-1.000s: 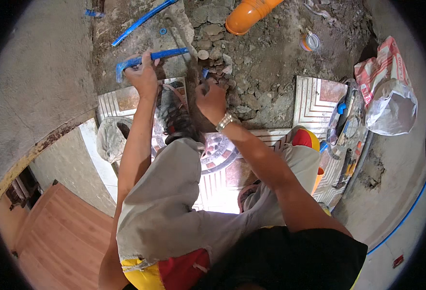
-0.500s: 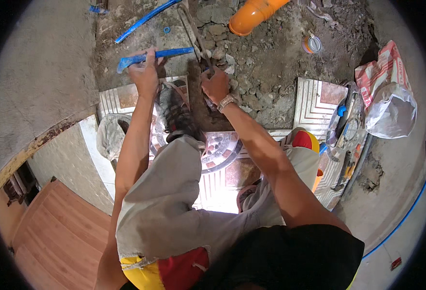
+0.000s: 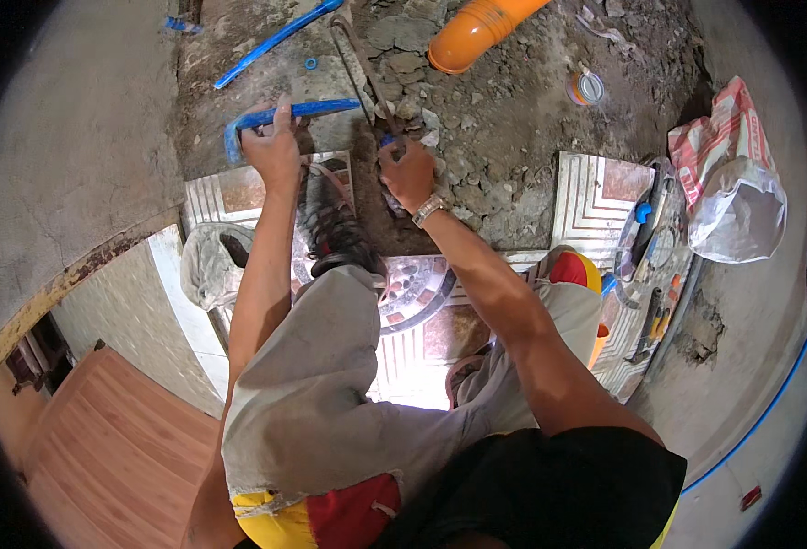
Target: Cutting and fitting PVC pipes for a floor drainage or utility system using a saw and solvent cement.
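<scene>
Head view. From my remote seat I see a blue pipe [image 3: 325, 107] with its long axis running left to right, the plain right end tilted slightly away from the wearer and the bent elbow end at left. The relation I judge decisive is the crossing of this axis with that of the hacksaw [image 3: 373, 78], which points away from the wearer and leans left at its far end, nearly square to the pipe. The saw's thin left edge stands at the pipe's plain end (touching or just beside it, I cannot tell).

The left hand [image 3: 270, 146] is closed around the pipe near its elbow, thumb up along the near side of the grip. The right hand [image 3: 408, 172] is curled shut on the hacksaw's handle end and holds no pipe. The pipe thus lies in the left hand, the nearer one, and to the left of and beyond the right. Beneath both I note broken ground [image 3: 495, 156]; a second pipe [image 3: 275, 46] rests farther off.
</scene>
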Motion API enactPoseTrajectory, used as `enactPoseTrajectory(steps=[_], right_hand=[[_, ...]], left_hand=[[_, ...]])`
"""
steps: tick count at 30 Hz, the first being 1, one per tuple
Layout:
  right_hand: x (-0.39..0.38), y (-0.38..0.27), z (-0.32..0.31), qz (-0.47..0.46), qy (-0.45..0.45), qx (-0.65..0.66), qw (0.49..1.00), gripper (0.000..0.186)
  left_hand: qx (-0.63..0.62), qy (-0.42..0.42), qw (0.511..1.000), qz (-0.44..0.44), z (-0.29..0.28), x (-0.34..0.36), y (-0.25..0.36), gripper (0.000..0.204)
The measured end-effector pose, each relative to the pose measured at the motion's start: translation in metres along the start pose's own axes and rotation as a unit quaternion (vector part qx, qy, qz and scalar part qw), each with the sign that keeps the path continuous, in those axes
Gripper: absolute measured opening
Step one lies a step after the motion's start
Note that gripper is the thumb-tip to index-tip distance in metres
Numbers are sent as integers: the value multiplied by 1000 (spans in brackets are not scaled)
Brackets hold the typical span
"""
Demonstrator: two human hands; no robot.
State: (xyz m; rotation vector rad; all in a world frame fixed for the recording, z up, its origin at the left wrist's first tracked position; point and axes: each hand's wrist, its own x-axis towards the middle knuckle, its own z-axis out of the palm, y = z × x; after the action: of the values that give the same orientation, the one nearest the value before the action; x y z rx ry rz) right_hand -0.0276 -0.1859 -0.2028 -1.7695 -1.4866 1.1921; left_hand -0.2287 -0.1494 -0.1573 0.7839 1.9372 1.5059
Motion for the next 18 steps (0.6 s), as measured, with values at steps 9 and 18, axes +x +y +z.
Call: enactPoseTrajectory(steps=[9,18], right_hand=[[12,12,15,-51,91,-16,994,28],[6,3,18,-6,50,39,998,25]], left_hand=[[-149,-50,988,-10,12,1,-9,24],[-125,-122,984,30,-3,6,-13,23]])
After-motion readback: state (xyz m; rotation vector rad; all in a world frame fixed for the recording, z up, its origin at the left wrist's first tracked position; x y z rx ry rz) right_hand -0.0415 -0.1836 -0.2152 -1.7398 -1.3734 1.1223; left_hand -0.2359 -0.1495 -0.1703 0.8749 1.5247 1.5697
